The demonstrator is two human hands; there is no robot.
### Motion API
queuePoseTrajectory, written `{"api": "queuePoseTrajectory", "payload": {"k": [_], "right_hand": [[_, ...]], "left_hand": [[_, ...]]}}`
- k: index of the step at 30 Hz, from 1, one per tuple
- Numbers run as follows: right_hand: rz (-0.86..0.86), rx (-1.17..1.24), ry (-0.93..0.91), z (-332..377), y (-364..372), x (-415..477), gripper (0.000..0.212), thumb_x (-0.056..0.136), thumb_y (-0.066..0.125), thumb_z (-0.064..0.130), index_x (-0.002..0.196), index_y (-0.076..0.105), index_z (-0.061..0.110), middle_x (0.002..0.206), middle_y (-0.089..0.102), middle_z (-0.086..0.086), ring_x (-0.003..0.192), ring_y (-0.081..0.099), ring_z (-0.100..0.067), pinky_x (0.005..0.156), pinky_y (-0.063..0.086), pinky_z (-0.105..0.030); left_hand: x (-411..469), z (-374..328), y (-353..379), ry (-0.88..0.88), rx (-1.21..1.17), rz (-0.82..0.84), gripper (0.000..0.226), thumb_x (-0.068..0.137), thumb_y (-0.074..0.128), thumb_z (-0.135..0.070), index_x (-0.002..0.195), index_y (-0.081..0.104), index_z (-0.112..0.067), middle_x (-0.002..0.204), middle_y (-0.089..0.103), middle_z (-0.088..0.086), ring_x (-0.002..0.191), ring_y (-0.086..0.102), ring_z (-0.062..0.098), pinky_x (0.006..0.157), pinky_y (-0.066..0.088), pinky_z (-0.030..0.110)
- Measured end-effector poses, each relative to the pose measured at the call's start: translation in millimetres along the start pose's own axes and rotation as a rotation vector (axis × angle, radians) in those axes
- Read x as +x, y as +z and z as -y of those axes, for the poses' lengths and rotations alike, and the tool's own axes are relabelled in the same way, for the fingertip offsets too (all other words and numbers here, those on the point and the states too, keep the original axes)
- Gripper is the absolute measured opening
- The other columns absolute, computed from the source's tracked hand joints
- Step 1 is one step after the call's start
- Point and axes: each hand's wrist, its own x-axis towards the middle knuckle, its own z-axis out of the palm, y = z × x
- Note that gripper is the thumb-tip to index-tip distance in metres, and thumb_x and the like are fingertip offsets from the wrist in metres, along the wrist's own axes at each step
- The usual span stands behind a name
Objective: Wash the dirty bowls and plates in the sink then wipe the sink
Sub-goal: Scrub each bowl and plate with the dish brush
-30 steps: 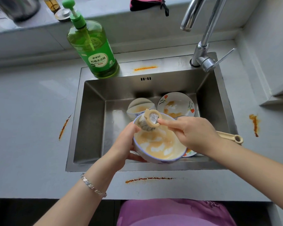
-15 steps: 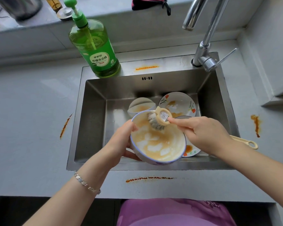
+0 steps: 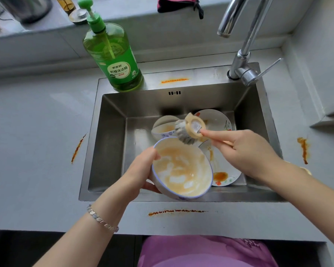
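My left hand (image 3: 141, 173) grips a white bowl (image 3: 182, 168) with a blue rim, smeared orange inside, tilted over the front of the steel sink (image 3: 108, 143). My right hand (image 3: 243, 151) holds a beige dish brush (image 3: 189, 130) with grey bristles, its head lifted just above the bowl's far rim. Behind lies a second dirty bowl (image 3: 165, 127) on its side. Two flowered plates rest in the sink, one at the back (image 3: 217, 120) and one under my right hand (image 3: 221, 170), both stained orange.
A green dish-soap pump bottle (image 3: 114, 56) stands on the sink's back-left ledge. The chrome faucet (image 3: 243, 47) rises at the back right. Orange sauce streaks mark the grey counter left (image 3: 78, 148), right (image 3: 303, 150), front (image 3: 176, 211) and behind the basin (image 3: 174, 80). A pink cloth (image 3: 176, 4) lies on the sill.
The brush has moved from inside the bowl up and to the right, clear of its rim. The bowl has shifted slightly lower and tilted toward me.
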Motion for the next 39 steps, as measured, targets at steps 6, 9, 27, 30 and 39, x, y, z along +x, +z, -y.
{"api": "queuePoseTrajectory", "payload": {"k": [6,9,27,30,39], "right_hand": [[0.136,-0.187,-0.116,21.0,22.4,2.6,0.041,0.095,0.041,0.031,0.126,0.039,0.059,0.091,0.067,0.004,0.086,0.059,-0.020,0.063,0.042,-0.033],[0.170,-0.157,0.058,3.7,14.7,5.6,0.038,0.097,0.040,0.030,0.124,0.045,0.056,0.066,0.054,0.013,0.059,0.047,-0.011,0.052,0.034,-0.024],[0.157,1.387,0.598,-13.1,42.2,-16.9,0.050,0.071,0.061,0.037,0.120,0.053,0.033,0.056,0.054,0.009,0.035,0.019,-0.002,0.033,0.011,-0.014],[0.214,1.358,0.558,-23.3,42.4,-21.5,0.063,0.073,0.072,0.027,0.130,0.047,0.030,0.061,0.051,0.005,0.036,0.021,-0.002,0.031,0.015,-0.012],[-0.022,1.187,0.691,-29.2,48.8,-22.8,0.055,0.085,0.061,0.028,0.137,0.044,0.028,0.052,0.045,0.005,0.036,0.024,-0.004,0.030,0.020,-0.014]], "left_hand": [[-2.2,-2.5,1.9,0.060,0.084,0.054,0.050,0.062,0.039,-0.034,0.105,0.059,-0.018,0.101,0.064,0.014,0.076,0.063,0.026,0.044,0.048,0.024],[-3.1,-2.3,-3.8,0.110,0.022,0.006,0.042,0.065,0.040,-0.030,0.101,0.061,-0.034,0.102,0.063,0.011,0.079,0.061,0.027,0.041,0.045,0.022],[10.4,26.9,13.1,0.294,-0.326,-0.026,0.049,0.065,0.042,-0.026,0.112,0.054,-0.035,0.112,0.061,0.001,0.100,0.060,0.022,0.060,0.057,0.032],[14.6,29.1,13.0,0.292,-0.285,0.045,0.056,0.068,0.043,-0.026,0.123,0.053,-0.029,0.117,0.063,0.005,0.105,0.062,0.027,0.075,0.056,0.045],[2.0,26.7,27.9,1.060,0.743,-0.235,0.053,0.080,0.054,-0.050,0.121,0.061,-0.016,0.118,0.059,-0.006,0.109,0.050,0.005,0.092,0.036,0.012]]}}
